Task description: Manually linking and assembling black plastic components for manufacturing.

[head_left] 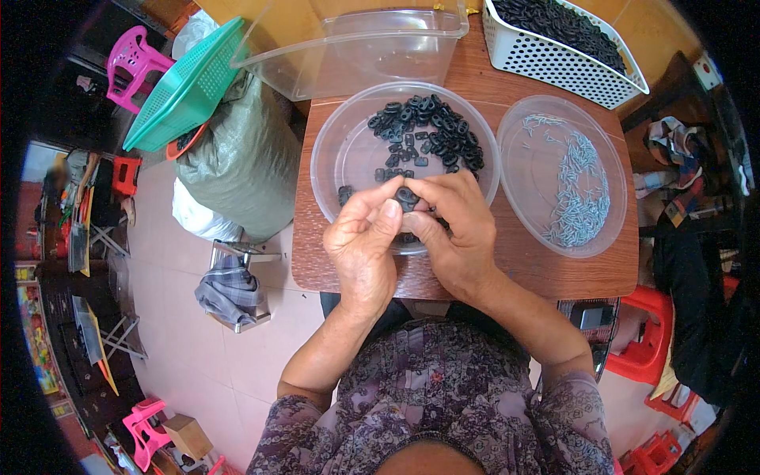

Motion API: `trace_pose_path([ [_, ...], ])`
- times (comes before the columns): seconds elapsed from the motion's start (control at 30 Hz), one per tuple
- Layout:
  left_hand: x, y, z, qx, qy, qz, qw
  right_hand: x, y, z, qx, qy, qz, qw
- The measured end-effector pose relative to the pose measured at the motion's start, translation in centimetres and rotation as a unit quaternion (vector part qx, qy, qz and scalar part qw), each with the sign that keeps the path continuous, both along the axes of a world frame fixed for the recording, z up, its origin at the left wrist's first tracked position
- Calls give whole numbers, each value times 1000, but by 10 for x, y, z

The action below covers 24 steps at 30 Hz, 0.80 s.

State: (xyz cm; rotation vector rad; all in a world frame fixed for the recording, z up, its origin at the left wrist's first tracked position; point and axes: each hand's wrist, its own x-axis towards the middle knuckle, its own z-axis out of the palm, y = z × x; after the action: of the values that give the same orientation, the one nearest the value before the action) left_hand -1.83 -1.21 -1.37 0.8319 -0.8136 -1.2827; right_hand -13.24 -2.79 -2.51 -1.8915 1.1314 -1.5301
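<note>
Both hands (412,229) pinch one small black ring (407,196), its flat face upward.

Pale tiled floor (229,372), pink plastic stools (131,63)
</note>
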Motion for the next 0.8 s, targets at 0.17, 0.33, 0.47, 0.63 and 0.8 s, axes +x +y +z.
trace_pose_path([
  [0.17,-2,5,2,12,38,26,999,2,3,5,-5,-2,12,1000],
  [0.33,-7,11,5,12,48,57,997,4,3,5,-55,-2,4,998],
  [0.47,-9,14,-2,-8,33,82,996,6,3,4,-70,-4,-3,998],
  [0.63,-5,14,-8,-15,23,78,997,7,5,0,-69,-12,-5,998],
  [0.8,-8,12,-6,-41,23,90,995,9,8,1,-67,-28,-4,997],
])
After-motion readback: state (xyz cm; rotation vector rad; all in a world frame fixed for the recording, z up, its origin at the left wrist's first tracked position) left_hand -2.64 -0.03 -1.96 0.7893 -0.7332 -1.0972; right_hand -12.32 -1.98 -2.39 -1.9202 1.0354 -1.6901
